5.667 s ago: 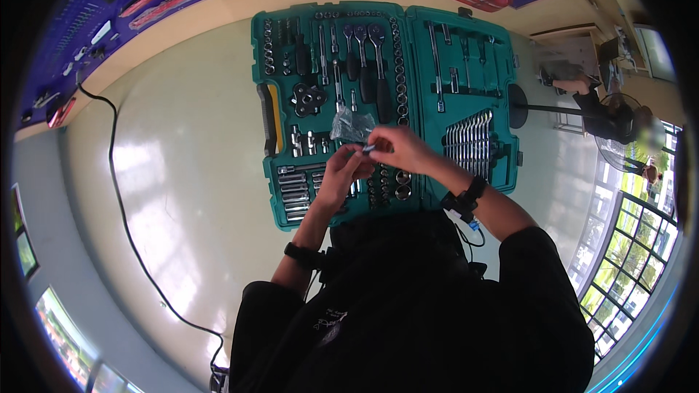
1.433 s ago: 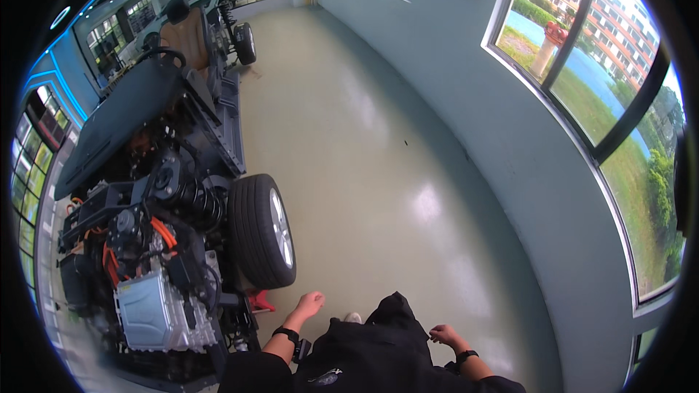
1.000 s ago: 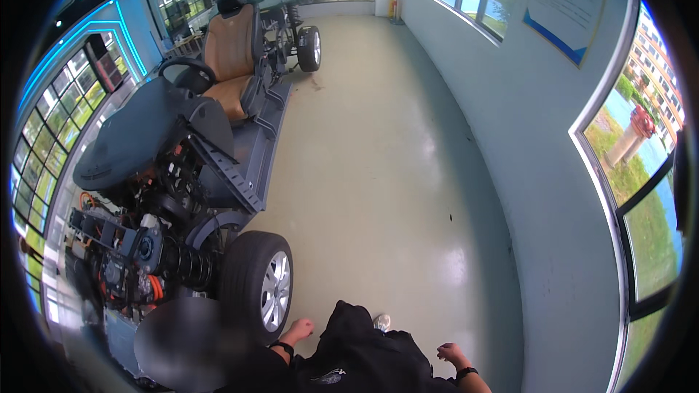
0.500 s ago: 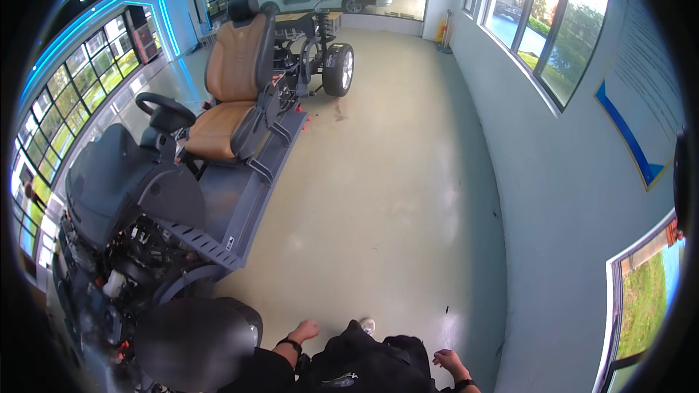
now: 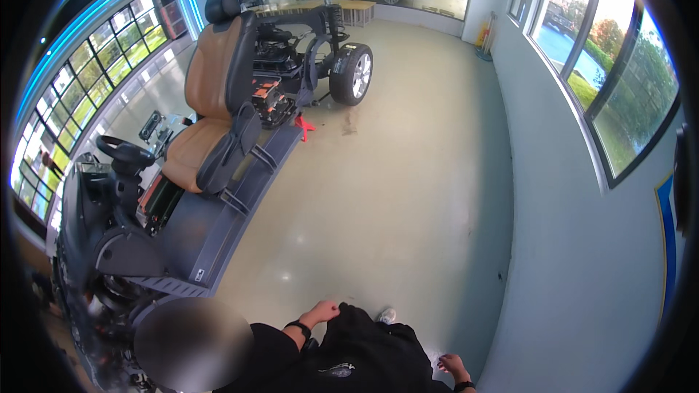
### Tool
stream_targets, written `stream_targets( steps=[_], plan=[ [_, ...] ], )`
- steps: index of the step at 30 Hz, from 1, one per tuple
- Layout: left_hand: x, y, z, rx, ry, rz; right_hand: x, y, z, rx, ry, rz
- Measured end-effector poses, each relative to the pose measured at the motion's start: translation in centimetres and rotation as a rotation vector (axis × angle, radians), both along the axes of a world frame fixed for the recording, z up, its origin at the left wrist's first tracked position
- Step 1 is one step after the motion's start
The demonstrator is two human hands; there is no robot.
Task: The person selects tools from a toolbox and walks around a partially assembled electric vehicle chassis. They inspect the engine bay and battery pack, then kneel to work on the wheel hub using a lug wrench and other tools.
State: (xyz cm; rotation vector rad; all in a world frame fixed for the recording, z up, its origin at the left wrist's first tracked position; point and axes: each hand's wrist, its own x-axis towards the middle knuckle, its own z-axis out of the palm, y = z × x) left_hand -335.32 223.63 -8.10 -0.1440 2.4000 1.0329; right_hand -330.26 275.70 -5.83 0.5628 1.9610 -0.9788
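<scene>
The stripped car chassis with two tan leather seats [image 5: 211,131] lies ahead and to the left of the person, its long axis running away up the room toward a bare black wheel [image 5: 352,73]. The left hand [image 5: 324,312], curled into a loose fist and holding nothing I can see, is the nearer one; the right hand [image 5: 451,364] hangs by the hip, fingers half bent. Open glossy floor [image 5: 408,196] lies between chassis and grey wall [image 5: 568,262].
</scene>
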Motion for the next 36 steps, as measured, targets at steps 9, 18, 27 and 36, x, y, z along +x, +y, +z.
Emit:
stream_targets(
  steps=[9,18,27,36],
  plan=[
    [-8.8,-5.5,-7.2,-0.064,-0.452,0.313,-43.0,-2.5,3.8,-0.056,0.25,0.244],
    [-56.5,-0.3,-0.6,0.005,0.005,0.314,-71.2,-2.5,3.4,-0.109,0.179,0.081],
    [-94.0,3.7,3.5,-0.024,-0.072,-0.042,-97.5,2.3,-3.3,-0.195,0.264,0.366],
    [-112.4,8.5,3.3,0.122,-0.344,-0.03,-134.5,-1.7,4.4,-0.075,0.256,0.538]
  ],
)
